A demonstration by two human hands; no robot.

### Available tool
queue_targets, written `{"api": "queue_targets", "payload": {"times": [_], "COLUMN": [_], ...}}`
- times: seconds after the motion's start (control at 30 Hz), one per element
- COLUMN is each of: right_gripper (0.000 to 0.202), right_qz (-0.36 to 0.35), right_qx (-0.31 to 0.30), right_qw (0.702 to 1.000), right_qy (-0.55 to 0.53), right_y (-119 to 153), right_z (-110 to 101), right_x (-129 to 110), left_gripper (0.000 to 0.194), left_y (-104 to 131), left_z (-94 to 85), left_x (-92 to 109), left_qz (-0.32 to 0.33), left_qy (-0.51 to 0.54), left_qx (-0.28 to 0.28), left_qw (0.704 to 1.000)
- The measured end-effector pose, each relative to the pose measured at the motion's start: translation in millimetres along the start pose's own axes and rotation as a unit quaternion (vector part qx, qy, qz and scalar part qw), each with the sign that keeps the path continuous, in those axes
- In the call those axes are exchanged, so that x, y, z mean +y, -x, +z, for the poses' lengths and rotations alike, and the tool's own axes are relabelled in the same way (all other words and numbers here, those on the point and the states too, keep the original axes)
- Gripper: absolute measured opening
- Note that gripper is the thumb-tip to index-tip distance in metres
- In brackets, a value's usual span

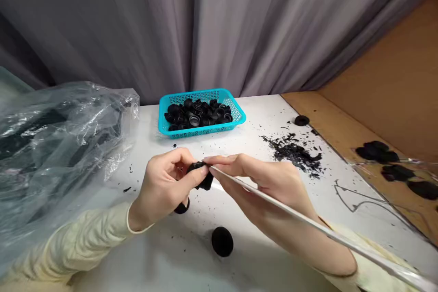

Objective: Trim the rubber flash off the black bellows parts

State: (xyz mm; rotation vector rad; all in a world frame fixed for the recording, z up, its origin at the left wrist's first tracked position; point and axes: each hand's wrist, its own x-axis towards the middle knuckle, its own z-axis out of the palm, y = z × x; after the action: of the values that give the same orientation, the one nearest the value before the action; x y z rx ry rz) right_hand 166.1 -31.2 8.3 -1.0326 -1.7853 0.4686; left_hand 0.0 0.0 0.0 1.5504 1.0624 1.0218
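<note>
My left hand (pixel 167 185) pinches a small black rubber part (pixel 204 182) between thumb and fingers, above the white table. Against the top of that part, my right hand (pixel 253 178) is closed on the tip of a long thin whitish rod (pixel 290 212), which runs back over the wrist to the lower right corner. The fingertips of both hands meet at the part and hide some of it. Just below my left hand lies a round black piece (pixel 182 206), partly covered. Nearer the front sits a black cup-like piece (pixel 222 242).
Behind the hands stands a blue basket (pixel 201 132) of black ribbed parts. Clear plastic bags (pixel 68 132) fill the left. To the right are black scraps (pixel 294 150), a black ring (pixel 301 120), a thin wire (pixel 359 200) and black pieces (pixel 376 151) beside a brown panel (pixel 393 73).
</note>
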Motion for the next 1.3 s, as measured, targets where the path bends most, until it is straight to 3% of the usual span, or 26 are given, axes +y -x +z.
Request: {"api": "queue_targets", "payload": {"times": [0.3, 0.53, 0.67, 0.83, 1.3], "right_gripper": [0.013, 0.025, 0.021, 0.034, 0.031], "right_qz": [0.048, 0.088, 0.096, 0.114, 0.131], "right_qx": [-0.023, 0.006, -0.022, -0.071, -0.088], "right_qw": [0.999, 0.995, 0.989, 0.966, 0.956], "right_qy": [-0.010, -0.048, -0.111, -0.222, -0.248], "right_y": [-1.5, 0.6, -5.1, -13.0, -13.9], "right_z": [-9.2, -10.7, -15.1, -22.4, -24.8], "right_x": [-2.9, -0.7, 1.1, 3.0, 4.2], "left_gripper": [0.015, 0.015, 0.015, 0.016, 0.017], "left_y": [4.1, 2.8, 3.4, 3.8, 4.5], "left_z": [0.7, -0.9, -1.0, -1.8, -1.3], "left_x": [1.8, 1.8, 2.3, 4.5, 5.5], "left_qz": [0.024, 0.025, 0.020, 0.014, 0.011], "left_qy": [0.015, 0.044, 0.063, 0.075, 0.096], "left_qx": [-0.008, -0.024, -0.029, -0.030, -0.034], "left_qw": [1.000, 0.998, 0.997, 0.997, 0.995]}}
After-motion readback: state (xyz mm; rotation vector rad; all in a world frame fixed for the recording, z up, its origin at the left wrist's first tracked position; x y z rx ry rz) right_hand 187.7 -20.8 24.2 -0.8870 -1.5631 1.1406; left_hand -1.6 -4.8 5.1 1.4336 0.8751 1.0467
